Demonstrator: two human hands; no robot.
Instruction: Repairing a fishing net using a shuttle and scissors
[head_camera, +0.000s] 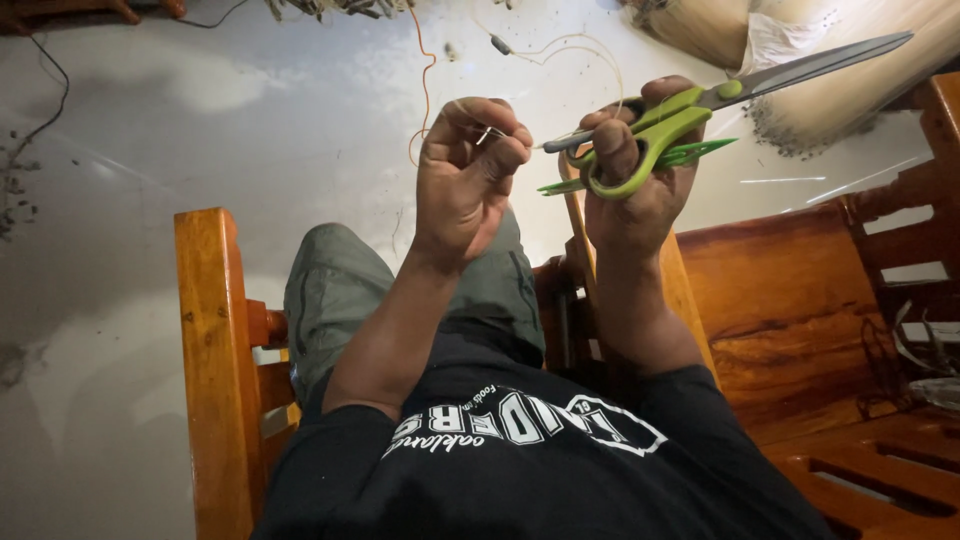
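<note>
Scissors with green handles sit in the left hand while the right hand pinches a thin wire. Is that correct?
Not quite: the head view shows the scissors in the right hand, and the left hand pinches the thin wire.

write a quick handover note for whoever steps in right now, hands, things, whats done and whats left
Left hand: shut, pinching a small metal piece tied to a thin pale strand.
Right hand: shut on green-handled scissors, blades pointing up and right, plus thin green strips.
The strand loops above both hands; an orange cord lies on the floor beyond.
Done: piece and strand gripped.
Left: blades are clear of the strand, no cut visible yet.
</note>
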